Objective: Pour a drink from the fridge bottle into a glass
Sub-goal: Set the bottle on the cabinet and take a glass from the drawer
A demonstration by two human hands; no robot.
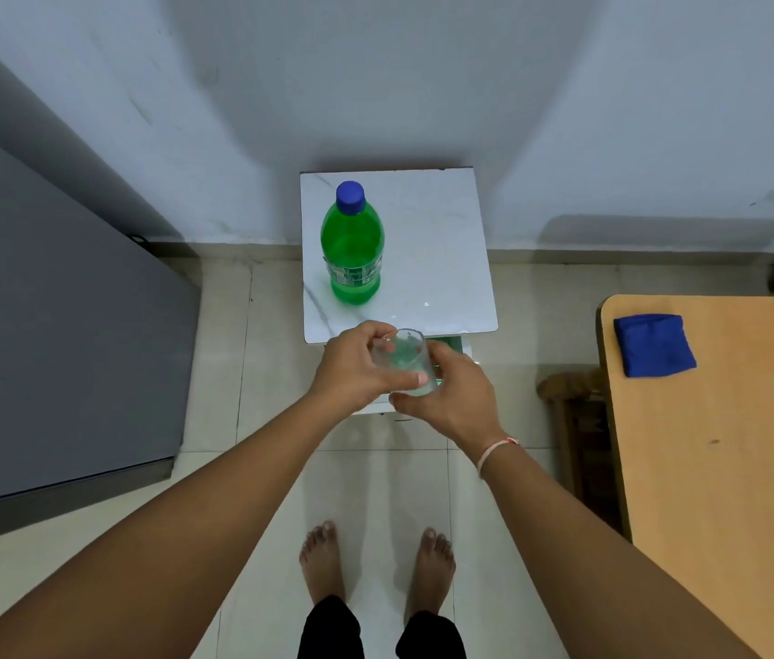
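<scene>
A green plastic bottle point(352, 244) with a blue cap stands upright on the left part of a small white marble-look table point(442, 259). Its cap is on. In front of the table's near edge I hold a clear glass point(404, 359) in both hands, above the floor. My left hand point(356, 373) grips the glass from the left, thumb across its side. My right hand point(451, 397) cups it from the right and below. The glass is tilted with its mouth away from me, and some clear liquid appears to sit in it.
A grey fridge point(56, 325) fills the left side. A wooden table point(727, 468) with a folded blue cloth point(654, 344) stands at the right, with a wooden stool point(575, 420) beside it. My bare feet point(375, 563) stand on pale floor tiles.
</scene>
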